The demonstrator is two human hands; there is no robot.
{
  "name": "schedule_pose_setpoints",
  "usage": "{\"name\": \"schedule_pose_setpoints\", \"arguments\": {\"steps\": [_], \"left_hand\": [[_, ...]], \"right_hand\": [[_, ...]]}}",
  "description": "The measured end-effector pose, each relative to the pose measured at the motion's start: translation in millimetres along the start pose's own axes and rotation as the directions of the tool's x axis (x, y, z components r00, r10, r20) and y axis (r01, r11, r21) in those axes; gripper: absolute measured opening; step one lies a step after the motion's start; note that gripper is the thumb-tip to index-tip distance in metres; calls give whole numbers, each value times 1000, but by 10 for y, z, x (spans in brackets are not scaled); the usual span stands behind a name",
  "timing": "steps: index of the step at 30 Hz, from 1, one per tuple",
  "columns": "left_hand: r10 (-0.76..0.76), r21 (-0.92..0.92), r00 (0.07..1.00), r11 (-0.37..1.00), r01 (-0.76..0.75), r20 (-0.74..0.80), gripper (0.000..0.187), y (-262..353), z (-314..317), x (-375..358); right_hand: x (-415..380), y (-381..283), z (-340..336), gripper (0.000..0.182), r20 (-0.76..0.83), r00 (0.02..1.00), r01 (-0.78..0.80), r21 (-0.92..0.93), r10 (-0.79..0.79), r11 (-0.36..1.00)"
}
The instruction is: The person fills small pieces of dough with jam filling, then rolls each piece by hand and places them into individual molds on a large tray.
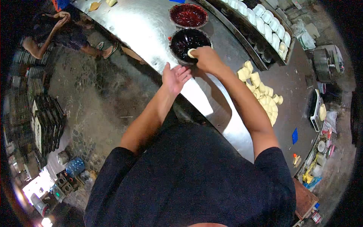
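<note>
My right hand pinches a small pale dough piece at the near rim of a bowl filled with dark, glossy filling. Just left of it, over the metal table's edge, my left hand is palm up with fingers spread and nothing in it. Beyond the dark bowl sits a second bowl with shiny red filling. A heap of pale dough pieces lies on the table to the right of my right forearm.
A long tray with rows of white, cup-like pieces runs along the far right. A blue flat piece lies on the table near a scale-like device. At upper left, a seated person is beyond the table edge.
</note>
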State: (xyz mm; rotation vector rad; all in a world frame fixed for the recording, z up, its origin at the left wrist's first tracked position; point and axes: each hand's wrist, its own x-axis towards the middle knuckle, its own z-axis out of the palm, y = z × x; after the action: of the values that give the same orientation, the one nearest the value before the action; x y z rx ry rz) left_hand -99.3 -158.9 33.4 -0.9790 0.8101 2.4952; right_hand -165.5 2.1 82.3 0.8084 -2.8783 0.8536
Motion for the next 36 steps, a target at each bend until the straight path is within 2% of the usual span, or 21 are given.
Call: {"name": "schedule_pose_setpoints", "arguments": {"steps": [2,5,6,7,8,9,11,13,15,16,17,19,21,24,27,29,30,31,33,34,36], "left_hand": [[18,-223,1000,975,-21,-14,81,82,62,82],[26,-312,999,949,-32,-23,84,141,91,63],[18,-335,999,942,-7,27,80,142,31,119],[37,-346,999,938,-26,27,80,157,29,79],[84,-62,996,994,-85,-32,73,180,64,23],[152,229,985,965,-131,-78,67,210,119,-51],[240,308,966,916,-257,92,61,239,246,-337],[-56,267,892,961,-74,449,65,397,387,-762],[53,311,921,932,-184,387,62,278,446,-881],[105,337,941,916,-218,322,56,239,525,-1045],[120,307,949,928,-212,292,40,144,556,-1020],[33,209,906,969,-132,421,30,18,628,-1106],[53,246,880,951,-190,473,26,-60,618,-959],[159,273,894,917,-291,419,26,-31,815,-1234],[225,365,841,824,-434,492,29,-233,1042,-1368],[122,396,867,853,-340,483,32,-328,1143,-1456],[-27,418,856,881,-224,516,33,-293,1162,-1439],[-16,410,851,881,-236,525,33,-295,1188,-1403],[46,323,827,907,-269,561,35,-347,1210,-1323],[94,433,825,814,-386,558,38,-303,1206,-1268],[117,398,838,839,-370,533,36,-366,1264,-1334]], "right_hand": [[241,115,293,19,396,918,95,-246,10,965],[354,-26,69,16,248,968,-20,-67,36,998],[344,-203,-187,21,322,929,-221,82,184,972],[260,-180,-231,21,324,932,-199,82,163,977],[211,-94,-279,23,375,910,-360,503,177,786],[168,-41,-336,26,431,889,-454,792,153,409],[-101,-115,-466,29,533,829,-526,846,170,-89],[-325,-370,-536,27,533,845,-512,827,36,-231],[-507,-457,-528,15,407,863,-502,764,300,406],[-541,-360,-464,10,21,978,-174,643,210,746],[-606,-271,-464,4,-291,957,92,300,-1,950],[-772,-603,-811,4,-510,858,-15,-140,-59,990],[-1019,-772,-647,10,-462,886,11,82,28,997],[-1279,-1071,-855,18,-496,868,85,147,-1,985],[-1357,-983,-1131,20,-529,829,-132,131,182,983],[-1343,-994,-1307,21,-263,778,-403,488,571,774],[-1392,-903,-1187,25,-511,738,-275,370,442,887],[-1415,-915,-1145,25,-517,741,-264,362,429,894],[-1457,-991,-1100,21,-687,722,49,-77,-89,996],[-1498,-1057,-1128,26,-683,709,103,-144,-174,984],[-1554,-1107,-1221,27,-714,700,3,-25,-20,1000]]}}
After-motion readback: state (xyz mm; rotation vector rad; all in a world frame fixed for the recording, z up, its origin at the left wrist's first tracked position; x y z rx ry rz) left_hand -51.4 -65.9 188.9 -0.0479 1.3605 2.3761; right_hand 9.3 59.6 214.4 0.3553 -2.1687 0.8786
